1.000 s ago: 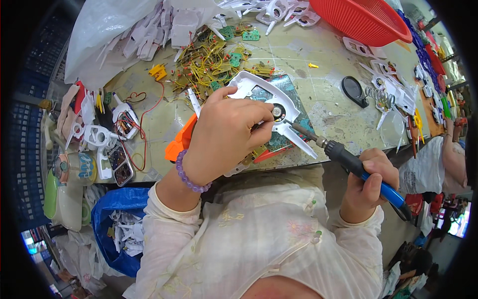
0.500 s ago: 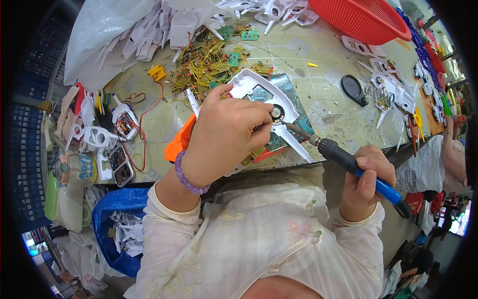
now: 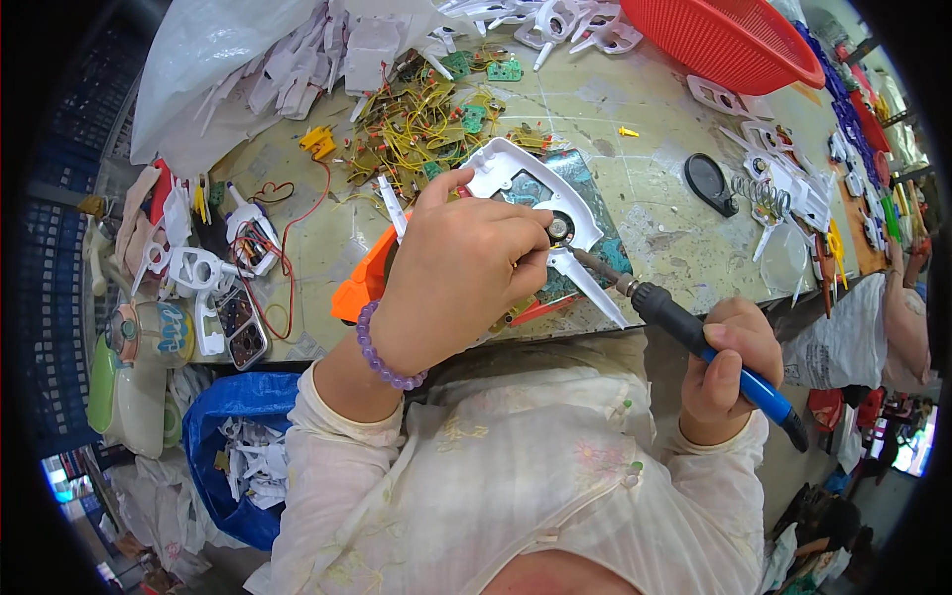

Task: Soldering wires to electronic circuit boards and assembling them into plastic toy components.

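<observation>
A white plastic housing half [image 3: 580,220] lies in front of me, a small round speaker [image 3: 560,227] set in its near end. Bent over the housing, my left hand [image 3: 461,263] has thumb and fingers pinched together at the speaker's left edge; what is between them is hidden. My right hand [image 3: 734,362] grips a soldering iron [image 3: 677,320] with a blue and black handle. Its tip reaches the speaker's lower right rim. Under the housing are a teal patterned board [image 3: 595,183] and an orange plastic piece [image 3: 362,283], partly covered by my left hand.
Beyond my left hand spreads a heap of circuit boards with yellow wires [image 3: 426,124]. White plastic parts [image 3: 327,59] are piled behind it. A red basket [image 3: 729,45] stands at the far right, with a black iron stand and coil spring [image 3: 762,195] nearer. A blue bag [image 3: 223,397] sits below the table's left edge.
The whole view has shifted slightly. The iron's tip stays by the speaker's rim, and both hands keep nearly the same pose.
</observation>
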The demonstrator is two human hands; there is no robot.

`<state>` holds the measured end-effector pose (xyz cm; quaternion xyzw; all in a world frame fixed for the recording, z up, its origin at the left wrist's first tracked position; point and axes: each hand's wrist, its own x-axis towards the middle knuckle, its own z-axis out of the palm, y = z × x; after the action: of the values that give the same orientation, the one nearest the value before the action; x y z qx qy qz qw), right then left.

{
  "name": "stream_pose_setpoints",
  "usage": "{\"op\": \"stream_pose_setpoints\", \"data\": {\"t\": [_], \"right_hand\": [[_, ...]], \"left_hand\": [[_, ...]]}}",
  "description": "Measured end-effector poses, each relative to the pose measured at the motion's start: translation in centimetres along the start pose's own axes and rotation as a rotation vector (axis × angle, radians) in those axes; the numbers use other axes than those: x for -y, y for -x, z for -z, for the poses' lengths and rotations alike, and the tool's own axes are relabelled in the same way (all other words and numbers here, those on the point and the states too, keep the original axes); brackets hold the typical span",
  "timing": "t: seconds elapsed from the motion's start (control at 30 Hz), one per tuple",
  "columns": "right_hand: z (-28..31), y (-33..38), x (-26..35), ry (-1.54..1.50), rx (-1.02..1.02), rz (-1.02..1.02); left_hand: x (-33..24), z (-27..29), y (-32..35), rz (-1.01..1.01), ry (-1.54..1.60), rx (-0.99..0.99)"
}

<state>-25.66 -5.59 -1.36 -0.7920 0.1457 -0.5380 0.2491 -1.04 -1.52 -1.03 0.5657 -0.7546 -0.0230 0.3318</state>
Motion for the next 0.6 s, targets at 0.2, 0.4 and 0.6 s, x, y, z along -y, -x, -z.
{"op": "stream_pose_setpoints", "data": {"t": [0.2, 0.4, 0.6], "right_hand": [[-0.17, -0.31, 0.1, 0.021, 0.05, 0.078], [0.01, -0.37, 0.22, 0.054, 0.088, 0.103], [-0.4, -0.58, 1.0, 0.132, 0.144, 0.181]], "left_hand": [[0.0, 0.08, 0.01, 0.001, -0.009, 0.01], [-0.04, 0.08, 0.08, 0.002, -0.006, 0.013], [-0.14, 0.16, -0.05, 0.014, -0.013, 0.034]]}}
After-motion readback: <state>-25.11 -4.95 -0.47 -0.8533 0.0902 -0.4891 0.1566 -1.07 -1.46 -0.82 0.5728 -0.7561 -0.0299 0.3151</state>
